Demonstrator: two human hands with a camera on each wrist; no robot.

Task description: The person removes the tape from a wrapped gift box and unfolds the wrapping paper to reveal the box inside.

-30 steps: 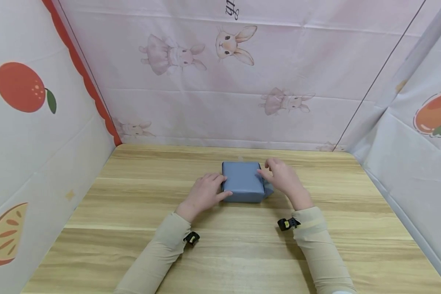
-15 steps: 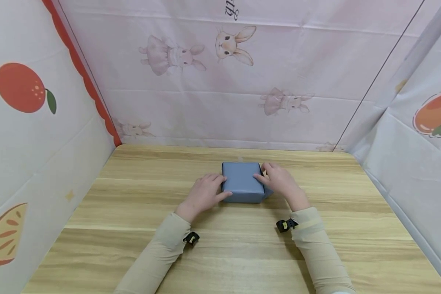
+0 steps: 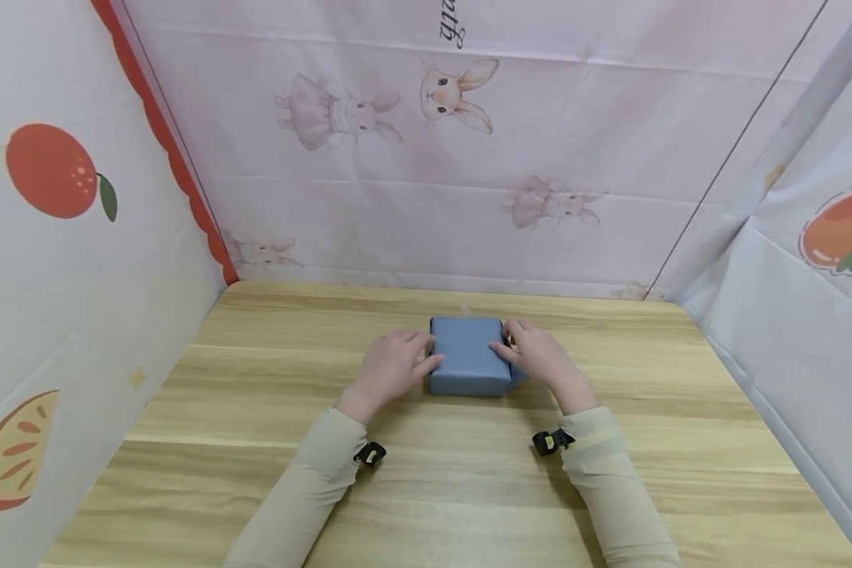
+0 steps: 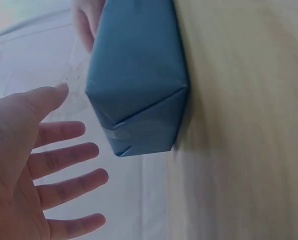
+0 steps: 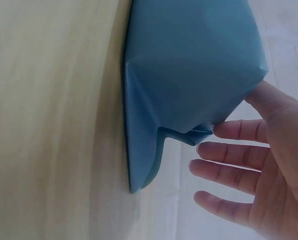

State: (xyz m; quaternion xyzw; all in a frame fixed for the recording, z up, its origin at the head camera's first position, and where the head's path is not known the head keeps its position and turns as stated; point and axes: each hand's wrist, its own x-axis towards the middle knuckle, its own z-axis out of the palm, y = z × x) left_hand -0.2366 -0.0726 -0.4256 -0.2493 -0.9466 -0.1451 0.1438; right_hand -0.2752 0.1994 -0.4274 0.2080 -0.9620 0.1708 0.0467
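A box wrapped in blue paper (image 3: 470, 347) lies on the table between both hands. Its left end, seen in the left wrist view, is folded flat with a strip of clear tape (image 4: 119, 134) across the fold. My left hand (image 3: 390, 367) is beside that end, fingers spread and fairly straight, with a gap to the box in the left wrist view. At the other end, loose paper (image 5: 143, 145) sticks out past the box. My right hand (image 3: 543, 359) has its thumb at the box's top edge and its index fingertip touching the folded-in paper; the other fingers are extended.
The box rests on a wood-grain table (image 3: 454, 481). A small pale translucent piece (image 3: 466, 311) shows just behind the box. Printed cloth walls (image 3: 397, 237) stand behind the table and at both sides. Each wrist wears a small black camera (image 3: 371, 454).
My right hand has moved left onto the box's right end, its fingers now at the paper there. My left hand has drawn slightly away from the left end. The head view has shifted a little.
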